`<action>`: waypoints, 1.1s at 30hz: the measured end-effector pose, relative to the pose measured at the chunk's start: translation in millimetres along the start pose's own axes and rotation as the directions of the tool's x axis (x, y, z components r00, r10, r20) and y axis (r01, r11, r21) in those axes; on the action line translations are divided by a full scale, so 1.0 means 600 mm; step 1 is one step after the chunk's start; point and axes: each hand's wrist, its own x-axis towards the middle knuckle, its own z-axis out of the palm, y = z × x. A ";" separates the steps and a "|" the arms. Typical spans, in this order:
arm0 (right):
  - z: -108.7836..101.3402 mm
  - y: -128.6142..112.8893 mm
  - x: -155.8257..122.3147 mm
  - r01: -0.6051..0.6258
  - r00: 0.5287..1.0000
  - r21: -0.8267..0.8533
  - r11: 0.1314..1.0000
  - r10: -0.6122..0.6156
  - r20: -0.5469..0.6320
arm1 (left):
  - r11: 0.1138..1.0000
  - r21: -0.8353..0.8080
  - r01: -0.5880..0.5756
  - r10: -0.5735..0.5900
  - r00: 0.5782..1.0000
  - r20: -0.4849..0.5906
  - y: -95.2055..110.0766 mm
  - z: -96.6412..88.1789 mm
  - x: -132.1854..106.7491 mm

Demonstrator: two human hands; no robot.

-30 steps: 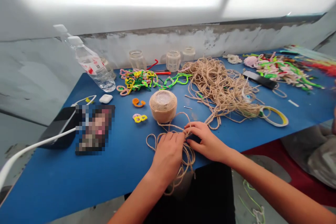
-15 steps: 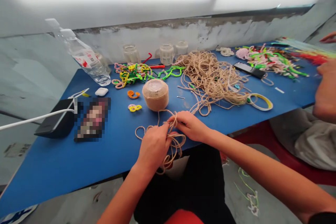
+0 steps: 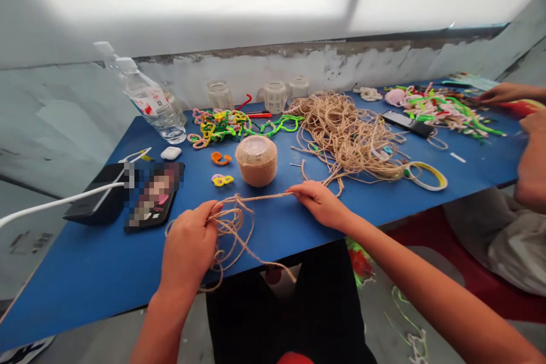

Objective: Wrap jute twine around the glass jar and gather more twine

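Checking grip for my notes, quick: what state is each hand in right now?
Left hand: closed, holding a bunched loop of jute twine.
Right hand: closed, pinching the same twine's strand.

Twine ball (image 3: 256,161) left of twine heap (image 3: 345,136)

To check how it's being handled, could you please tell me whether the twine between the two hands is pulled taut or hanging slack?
It is taut: the twine runs nearly straight from the left hand to the right hand, without sagging.
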 end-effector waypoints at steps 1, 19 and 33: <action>0.000 -0.001 -0.001 -0.011 1.000 0.010 1.000 0.011 -0.002 | 1.000 0.019 -0.012 0.012 1.000 -0.015 -0.005 -0.001 -0.002; -0.013 -0.007 -0.011 -0.039 0.999 0.099 0.994 0.040 -0.009 | 0.979 -0.056 -0.195 0.202 0.959 0.197 0.112 0.079 -0.014; -0.108 0.086 -0.018 -0.115 0.988 -0.107 0.988 0.103 -0.118 | 0.531 -0.782 0.326 -0.560 0.827 -0.036 0.055 -0.044 -0.094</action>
